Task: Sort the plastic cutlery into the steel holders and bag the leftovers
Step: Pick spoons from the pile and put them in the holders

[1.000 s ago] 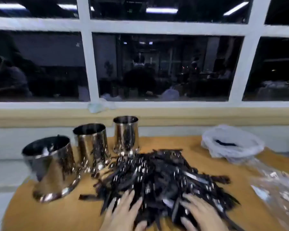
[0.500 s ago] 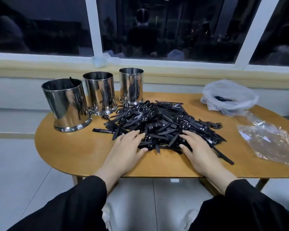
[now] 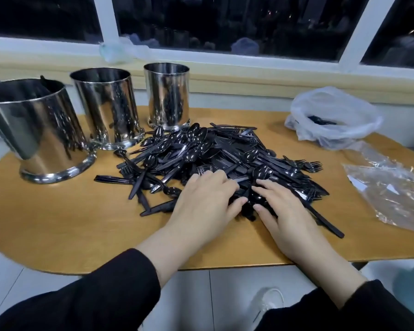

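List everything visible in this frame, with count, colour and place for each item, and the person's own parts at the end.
steel holders: 3, shiny silver, in a row at the table's far left; the leftmost shows something dark at its rim.
plastic cutlery: one big heap, too many to count, black, at the middle of the table; spoons and forks among it.
white bag: 1, translucent white, far right of the table, open, with dark items inside.
clear bag: 1, transparent, lying flat at the right edge.
table: 1, tan wood, rounded at the left.
window frame: white, behind the table.
left hand: 1, fingers resting on the heap's near edge.
right hand: 1, fingers resting on the heap's near edge.
sleeves: 2, black.
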`<state>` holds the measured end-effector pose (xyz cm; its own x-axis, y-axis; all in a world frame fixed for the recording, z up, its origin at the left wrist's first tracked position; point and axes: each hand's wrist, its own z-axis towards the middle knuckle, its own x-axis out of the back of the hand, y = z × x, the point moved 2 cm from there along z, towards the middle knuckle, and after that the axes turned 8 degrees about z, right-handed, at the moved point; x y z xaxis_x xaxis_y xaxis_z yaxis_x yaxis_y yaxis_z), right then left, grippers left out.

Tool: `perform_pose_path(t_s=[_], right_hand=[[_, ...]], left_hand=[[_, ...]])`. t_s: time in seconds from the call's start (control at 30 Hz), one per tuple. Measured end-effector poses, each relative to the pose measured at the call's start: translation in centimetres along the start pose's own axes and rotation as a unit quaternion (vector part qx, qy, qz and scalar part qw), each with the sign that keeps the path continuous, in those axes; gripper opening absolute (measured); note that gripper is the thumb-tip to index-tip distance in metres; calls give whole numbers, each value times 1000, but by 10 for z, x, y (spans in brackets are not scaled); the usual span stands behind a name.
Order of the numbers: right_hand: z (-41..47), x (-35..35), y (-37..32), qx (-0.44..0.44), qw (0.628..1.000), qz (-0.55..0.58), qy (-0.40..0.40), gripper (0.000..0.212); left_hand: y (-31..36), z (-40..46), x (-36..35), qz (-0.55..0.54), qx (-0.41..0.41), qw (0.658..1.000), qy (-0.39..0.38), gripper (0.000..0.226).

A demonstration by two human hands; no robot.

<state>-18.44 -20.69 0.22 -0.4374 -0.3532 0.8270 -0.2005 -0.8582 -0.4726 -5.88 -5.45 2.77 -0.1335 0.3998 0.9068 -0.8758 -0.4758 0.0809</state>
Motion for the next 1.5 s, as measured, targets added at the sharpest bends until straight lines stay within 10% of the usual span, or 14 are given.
perform_pose_path(t_s=[0.43,0.77,1.0,1.5], right_hand=[[1,-5,9,6,1000,1,-14,52],[9,21,10,-19,988,64,137,44],[51,25,15,-123,991,-2,45,49],[78,32,13,-131,979,133,80,10]], left_hand=[[2,26,-22,-29,22,998,46,16],[-27,50,30,-223,130,965,37,14],[-32,77,18,-277,111,954,5,14],[-49,68,2,-345,145,927,-28,21]])
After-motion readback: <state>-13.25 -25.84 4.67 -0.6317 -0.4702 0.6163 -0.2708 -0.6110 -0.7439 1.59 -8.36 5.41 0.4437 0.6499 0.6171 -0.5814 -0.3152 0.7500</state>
